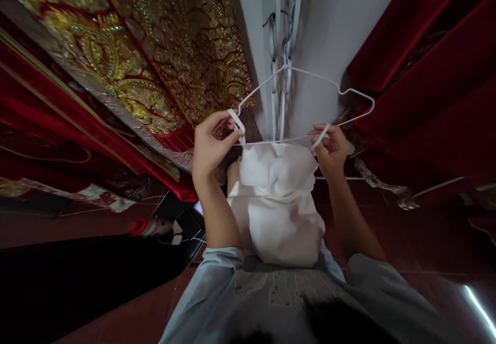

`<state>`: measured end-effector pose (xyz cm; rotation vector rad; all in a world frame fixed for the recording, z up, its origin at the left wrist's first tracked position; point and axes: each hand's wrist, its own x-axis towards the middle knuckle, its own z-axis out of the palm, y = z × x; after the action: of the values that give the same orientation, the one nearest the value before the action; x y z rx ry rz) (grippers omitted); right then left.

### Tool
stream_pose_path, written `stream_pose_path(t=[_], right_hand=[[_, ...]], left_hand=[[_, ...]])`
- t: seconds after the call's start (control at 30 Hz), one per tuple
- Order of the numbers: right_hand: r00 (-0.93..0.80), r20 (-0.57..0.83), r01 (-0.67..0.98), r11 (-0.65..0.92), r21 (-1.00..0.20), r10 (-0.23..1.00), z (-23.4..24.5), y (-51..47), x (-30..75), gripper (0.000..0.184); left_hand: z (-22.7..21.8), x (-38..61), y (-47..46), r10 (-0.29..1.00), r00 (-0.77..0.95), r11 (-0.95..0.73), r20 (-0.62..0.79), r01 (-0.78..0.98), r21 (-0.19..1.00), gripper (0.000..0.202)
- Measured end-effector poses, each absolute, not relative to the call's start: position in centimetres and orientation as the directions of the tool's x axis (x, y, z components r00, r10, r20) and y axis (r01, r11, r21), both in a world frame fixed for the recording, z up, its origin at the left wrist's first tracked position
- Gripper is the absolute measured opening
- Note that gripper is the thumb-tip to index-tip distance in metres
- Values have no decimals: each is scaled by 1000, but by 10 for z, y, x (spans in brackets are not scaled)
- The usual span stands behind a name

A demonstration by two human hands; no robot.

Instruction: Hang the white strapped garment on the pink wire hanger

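Note:
A thin pale pink hanger [310, 73] hangs by its hook from a metal rail in front of me. Below its bottom bar a white garment [279, 209] drapes down towards my lap, with a thin white strap at each upper corner. My left hand [213, 145] pinches the left strap [237, 122] between thumb and fingers, close to the hanger's left end. Over on the other side my right hand [331, 145] has its fingers through the right strap [321, 136], by the hanger's bottom bar. The right fingertips are partly hidden.
Gold sequinned red garments [155, 49] hang at the left, and dark red velvet ones [434, 91] at the right. A white wall panel [329, 18] stands behind the metal rail [276, 44]. Low at the left, a red-capped bottle [149, 227] lies near a cable and a black table [96, 277].

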<state>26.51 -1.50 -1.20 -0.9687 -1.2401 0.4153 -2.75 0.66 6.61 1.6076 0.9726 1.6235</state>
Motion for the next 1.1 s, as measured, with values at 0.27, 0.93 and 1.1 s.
stream_pose_path(t=[0.27,0.93,1.1], right_hand=[[271,625,250,573,-780,732,-14,-17,267,33],[180,568,244,523,-816,803,-18,-19,264,35],[167,553,255,506,-824,816,-22,-19,264,32]], left_hand=[[14,-9,11,813,-444,-465,376,-107,879,24],[-36,18,-3,714,-561,-524,420,-30,851,29],[-37,25,-9,640,-637,-546,428,14,837,21]])
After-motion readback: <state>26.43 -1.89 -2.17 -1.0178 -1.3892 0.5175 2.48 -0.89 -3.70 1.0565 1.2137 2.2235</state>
